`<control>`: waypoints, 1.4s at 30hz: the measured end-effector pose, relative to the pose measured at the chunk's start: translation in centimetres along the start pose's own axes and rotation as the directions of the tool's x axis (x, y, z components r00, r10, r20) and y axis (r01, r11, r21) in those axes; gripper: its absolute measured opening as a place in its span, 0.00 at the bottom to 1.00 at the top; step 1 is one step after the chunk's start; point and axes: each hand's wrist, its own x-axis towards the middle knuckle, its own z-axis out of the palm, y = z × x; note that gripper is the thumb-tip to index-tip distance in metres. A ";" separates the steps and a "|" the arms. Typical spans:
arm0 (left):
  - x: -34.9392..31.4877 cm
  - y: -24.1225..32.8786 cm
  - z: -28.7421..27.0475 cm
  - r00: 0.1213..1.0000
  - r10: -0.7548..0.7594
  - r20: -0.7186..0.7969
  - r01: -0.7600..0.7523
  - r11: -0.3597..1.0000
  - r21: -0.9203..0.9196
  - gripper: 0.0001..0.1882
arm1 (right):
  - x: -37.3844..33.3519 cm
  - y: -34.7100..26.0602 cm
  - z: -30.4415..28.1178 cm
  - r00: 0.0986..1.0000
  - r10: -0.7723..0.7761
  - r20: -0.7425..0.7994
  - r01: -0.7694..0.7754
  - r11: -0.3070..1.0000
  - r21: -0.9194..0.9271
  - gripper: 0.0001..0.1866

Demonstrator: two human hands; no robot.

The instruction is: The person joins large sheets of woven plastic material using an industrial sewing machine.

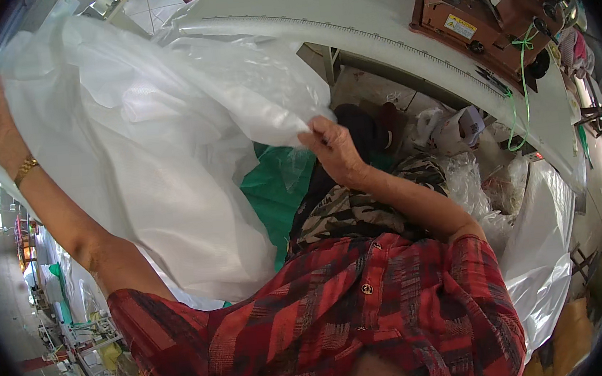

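Apart, left hand (0, 135) touches, right hand (336, 152) pinches white sheet (144, 155) edges.

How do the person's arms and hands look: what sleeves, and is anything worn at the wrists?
Short red-and-black plaid cloth sleeves leave the forearms bare. The left hand has a gold-coloured band at its wrist; watch or bracelet, I cannot tell. The right hand shows no band. Both hands are ungloved.

A head-worn fisheye looks down from nearby onto the white sheet (147, 151).
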 end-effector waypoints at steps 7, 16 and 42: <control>-6.3 -10.8 1.2 0.799 -0.530 0.283 0.167 0.648 0.743 0.17 | 5.1 -9.0 -5.8 0.925 -0.374 0.066 0.380 0.912 -0.155 0.10; -21.0 5.4 23.5 0.446 -0.179 0.877 0.119 0.983 0.140 0.21 | 6.2 -11.7 -7.0 0.931 -0.291 0.219 0.316 0.944 -0.090 0.09; -21.9 1.8 23.4 0.725 -0.316 0.612 0.258 0.948 0.185 0.07 | 0.4 -3.6 -15.1 0.859 -0.496 -0.125 0.256 0.627 -0.736 0.27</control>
